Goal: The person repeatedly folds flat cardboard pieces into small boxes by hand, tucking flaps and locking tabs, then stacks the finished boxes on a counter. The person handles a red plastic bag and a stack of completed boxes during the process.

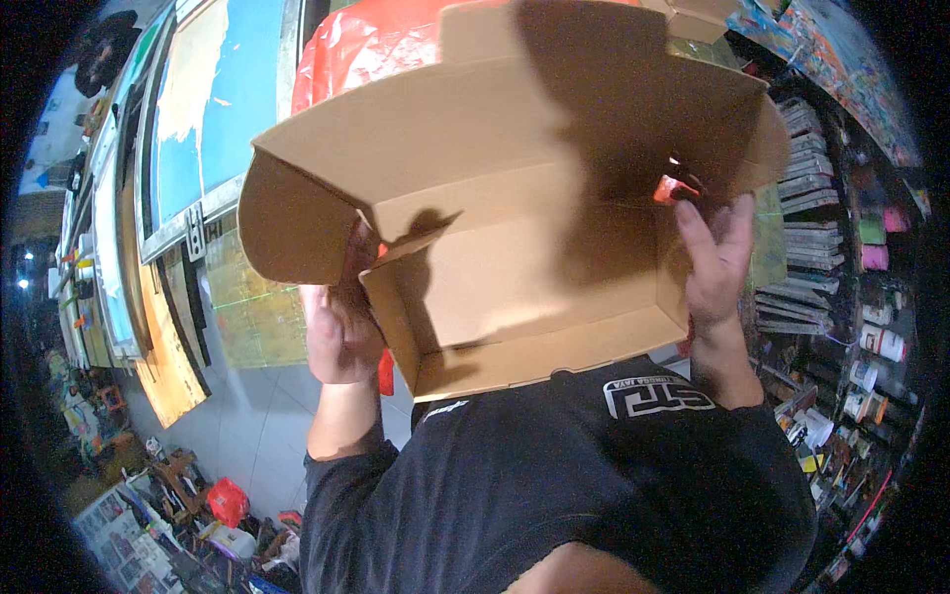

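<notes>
A brown cardboard box (544, 257) is held up in front of my chest, with its inside facing me. Its lid is swung up and back, and a rounded flap (297, 218) hangs at the lid's left end. My left hand (336, 332) grips the box's left side, its fingers partly hidden behind the flap and wall. On the right, my right hand (717, 262) holds the other side, thumb and fingers around the side wall. Red shows through a gap near the fingers of my right hand. A dark shadow falls across the lid and inside.
Red plastic sheeting (366, 49) lies beyond the box. Framed screens (252, 99) lean at the left. Stacked bundles (807, 238) and jars (881, 342) line shelving at the right. Tools and a red bag (228, 502) clutter the lower left.
</notes>
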`<act>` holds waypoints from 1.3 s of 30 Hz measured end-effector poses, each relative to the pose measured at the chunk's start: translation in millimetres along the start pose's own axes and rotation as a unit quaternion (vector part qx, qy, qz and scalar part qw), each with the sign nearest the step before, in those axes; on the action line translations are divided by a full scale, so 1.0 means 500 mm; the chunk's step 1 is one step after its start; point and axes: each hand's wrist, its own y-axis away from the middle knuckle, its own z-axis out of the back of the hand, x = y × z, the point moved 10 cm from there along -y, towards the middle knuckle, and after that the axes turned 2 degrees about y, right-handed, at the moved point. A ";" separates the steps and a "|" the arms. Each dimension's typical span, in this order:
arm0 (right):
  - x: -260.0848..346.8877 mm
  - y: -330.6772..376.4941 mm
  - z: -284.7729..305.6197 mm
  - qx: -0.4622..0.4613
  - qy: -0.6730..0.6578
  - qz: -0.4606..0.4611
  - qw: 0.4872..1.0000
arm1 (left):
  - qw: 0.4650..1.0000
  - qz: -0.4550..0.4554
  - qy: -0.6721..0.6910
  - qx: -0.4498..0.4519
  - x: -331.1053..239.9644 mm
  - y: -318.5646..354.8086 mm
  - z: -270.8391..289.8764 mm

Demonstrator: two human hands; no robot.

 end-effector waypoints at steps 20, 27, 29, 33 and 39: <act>-0.106 0.071 0.074 -0.040 -0.157 -0.060 0.985 | 0.996 0.074 -0.053 -0.014 0.001 0.008 -0.042; -0.144 0.068 0.116 -0.034 0.055 -0.019 0.998 | 0.990 0.064 0.120 -0.025 0.009 0.013 -0.027; -0.129 0.068 0.077 -0.034 -0.247 -0.102 0.963 | 0.997 0.030 0.073 0.017 0.000 -0.004 -0.058; -0.083 0.024 0.015 0.096 -0.248 -0.090 0.960 | 1.000 0.003 -0.008 0.018 -0.005 0.007 -0.033; 0.004 -0.005 -0.006 0.175 -0.133 -0.052 0.974 | 0.997 -0.039 0.044 0.057 -0.003 -0.004 -0.044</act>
